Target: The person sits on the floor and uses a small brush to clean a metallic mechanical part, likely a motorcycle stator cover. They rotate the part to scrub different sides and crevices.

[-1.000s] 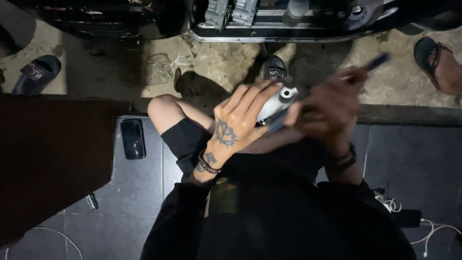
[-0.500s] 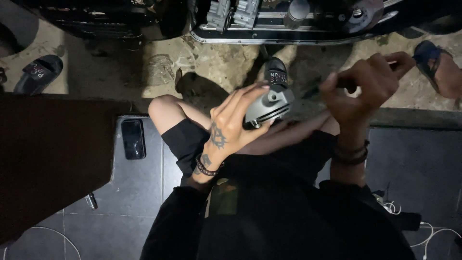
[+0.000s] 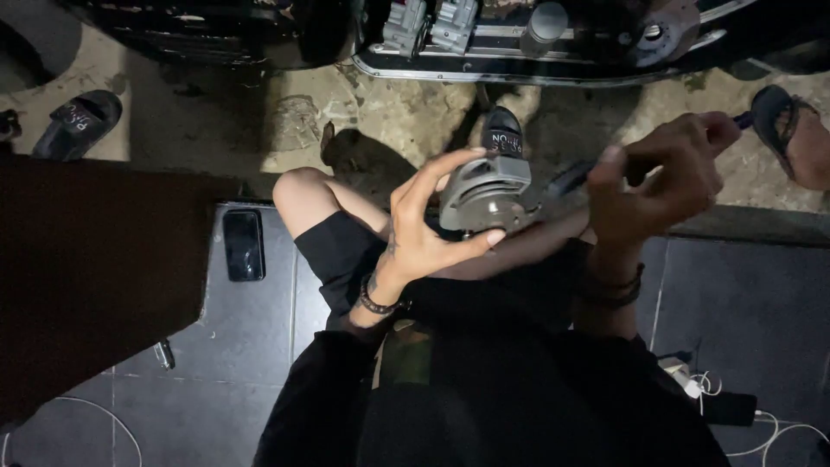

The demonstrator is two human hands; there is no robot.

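My left hand (image 3: 424, 227) holds a grey metal engine part (image 3: 486, 195) above my lap, thumb under it and fingers over its top. My right hand (image 3: 661, 177) is closed around a thin dark tool with a blue handle end (image 3: 742, 120), its shaft pointing towards the part. The tool's tip is hard to make out in the dim light. I sit with my bare left knee (image 3: 300, 188) raised, wearing black shorts and a black top.
A motorcycle's underside (image 3: 536, 35) spans the top edge. A black phone (image 3: 243, 245) lies on the dark tiled floor at left. A dark board (image 3: 86, 277) fills the left side. Sandals (image 3: 79, 121) lie on the concrete; another sandalled foot (image 3: 791, 138) is at right. White cables (image 3: 743, 415) trail at lower right.
My left hand has turned the metal part and lowered it slightly. My right hand has swung the tool so its blue end now points up and to the right.
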